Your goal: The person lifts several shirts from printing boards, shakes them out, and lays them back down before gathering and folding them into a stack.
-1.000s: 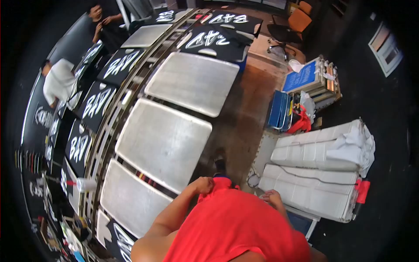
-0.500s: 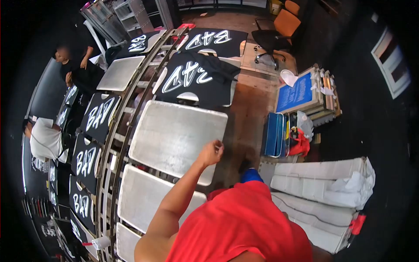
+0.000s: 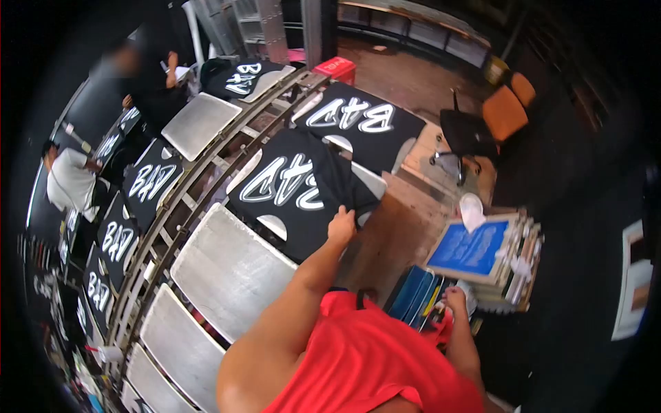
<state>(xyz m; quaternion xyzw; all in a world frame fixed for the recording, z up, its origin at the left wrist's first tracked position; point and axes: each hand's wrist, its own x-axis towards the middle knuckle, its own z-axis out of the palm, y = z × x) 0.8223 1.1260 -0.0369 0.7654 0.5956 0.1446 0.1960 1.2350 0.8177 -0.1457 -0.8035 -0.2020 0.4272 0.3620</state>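
A black T-shirt (image 3: 292,165) printed with white "BAD" lettering lies on a metal pallet, its near side rumpled and folded over part of the print. My left hand (image 3: 342,225) pinches the dark cloth at that side. Nearer to me is a bare silver pallet (image 3: 231,265), under my left forearm. My right hand (image 3: 454,299) hangs apart from the shirt, fingers curled with nothing visible in them, in front of the blue folded items (image 3: 413,292) and a white bag. Another printed shirt (image 3: 361,124) lies flat on the pallet beyond.
Metal rails (image 3: 186,199) curve between two rows of pallets. Framed printing screens (image 3: 471,248) are stacked at right, beside an orange and black office chair (image 3: 502,113). A red box (image 3: 335,69) stands at the far end. Two people work on the left, one in a white shirt (image 3: 71,180).
My left hand has moved forward from above the bare pallet and taken hold of the black T-shirt. My view has shifted forward, and my right hand has come into sight.
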